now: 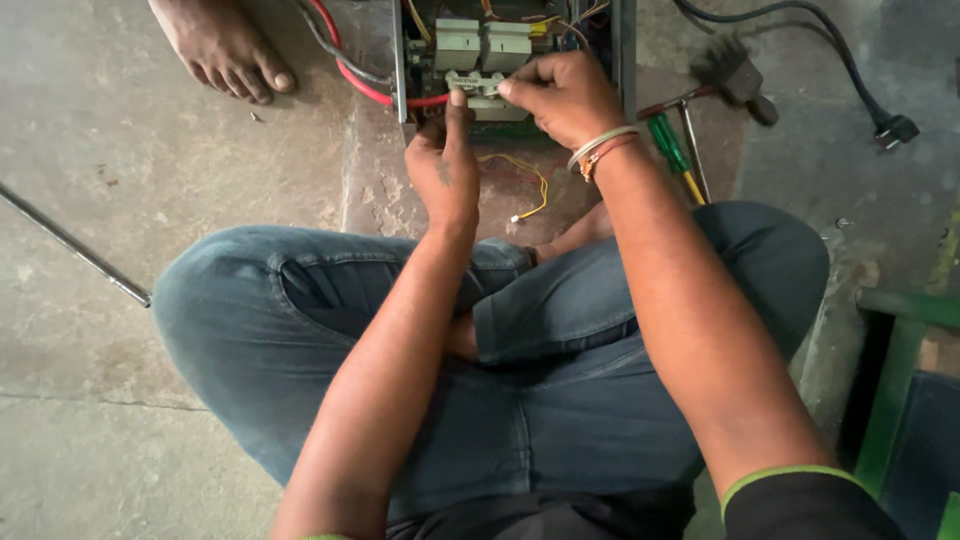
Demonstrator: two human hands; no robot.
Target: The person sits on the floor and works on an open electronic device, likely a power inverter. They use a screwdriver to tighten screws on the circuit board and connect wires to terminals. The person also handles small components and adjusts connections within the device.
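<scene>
Left hand (443,165): thumb tip pressed on the pale connector block (478,88), fingers curled together.
Right hand (562,98): pinched shut on the same block.
Block location: front edge of the open metal chassis (626,50), on the concrete floor (120,200).
Obstructions: red cable (350,70), loose yellow wire (528,185).
Surroundings: green-handled screwdriver (668,142), black plug (893,130), another person's bare foot (222,45).
</scene>
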